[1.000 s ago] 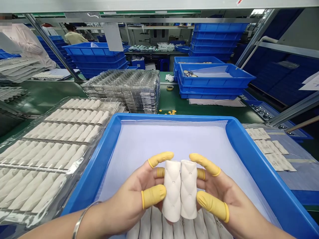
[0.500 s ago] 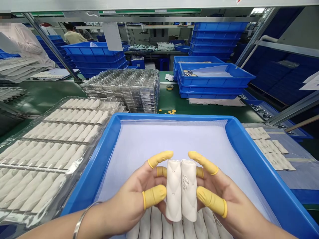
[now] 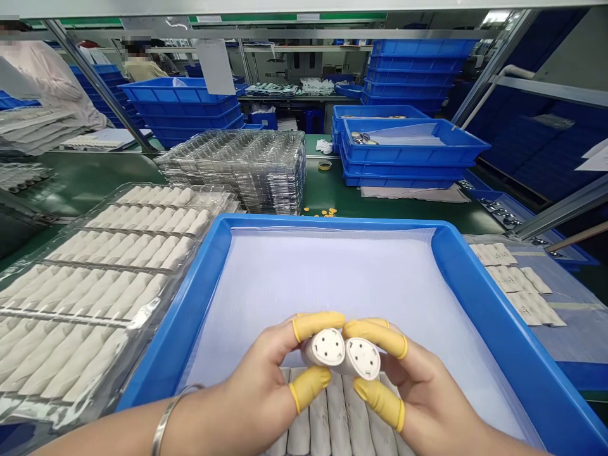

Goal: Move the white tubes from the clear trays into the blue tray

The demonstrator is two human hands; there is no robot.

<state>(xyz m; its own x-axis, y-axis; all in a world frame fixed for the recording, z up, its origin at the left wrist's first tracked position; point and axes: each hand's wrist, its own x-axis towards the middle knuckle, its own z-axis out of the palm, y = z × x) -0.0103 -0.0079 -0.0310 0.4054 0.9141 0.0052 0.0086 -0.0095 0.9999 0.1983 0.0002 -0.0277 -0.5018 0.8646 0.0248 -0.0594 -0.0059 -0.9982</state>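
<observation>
Green workbench (image 3: 318, 190) behind blue tray (image 3: 332, 220).
Newly tipped end-on above white tubes (image 3: 338, 418), holed ends (image 3: 363, 359) viewable instead of sides: left cylinder (image 3: 327, 347) pinched in fingers of left hand (image 3: 268, 373), right cylinder (image 3: 357, 356) likewise in right hand (image 3: 425, 383).

and there's open room over the white liner (image 3: 327, 272), ahead of left hand (image 3: 270, 373) and right hand (image 3: 422, 386); white tubes (image 3: 319, 427) crowd beneath, blue tray walls (image 3: 202, 278) hem the sides!
</observation>
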